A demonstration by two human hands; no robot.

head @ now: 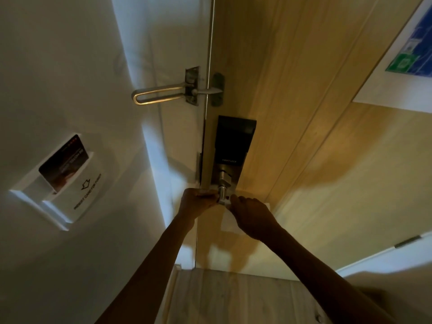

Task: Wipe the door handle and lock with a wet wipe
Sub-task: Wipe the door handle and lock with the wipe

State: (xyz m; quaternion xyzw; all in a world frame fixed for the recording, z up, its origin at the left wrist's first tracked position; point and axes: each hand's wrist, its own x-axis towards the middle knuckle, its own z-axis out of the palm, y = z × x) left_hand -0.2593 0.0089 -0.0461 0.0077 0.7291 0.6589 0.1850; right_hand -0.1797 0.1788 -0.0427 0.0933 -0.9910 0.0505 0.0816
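Wooden door (304, 113), both hands at handle (223, 195): left hand (197, 202) gripping handle, right hand (252, 216) pinching wet wipe (230, 222); black lock (232, 139) probably unwiped.

White wall (58, 66) on the left, plain, with a strip of pale light falling across it near the door edge. A card holder (70, 190) is recessed into this wall, a dark card (63, 164) standing in its slot. Wooden door (304, 113) on the right, light grain, warmly lit. A notice (409, 54) is fixed to it, upper right. Pale wood floor (233, 298) below.
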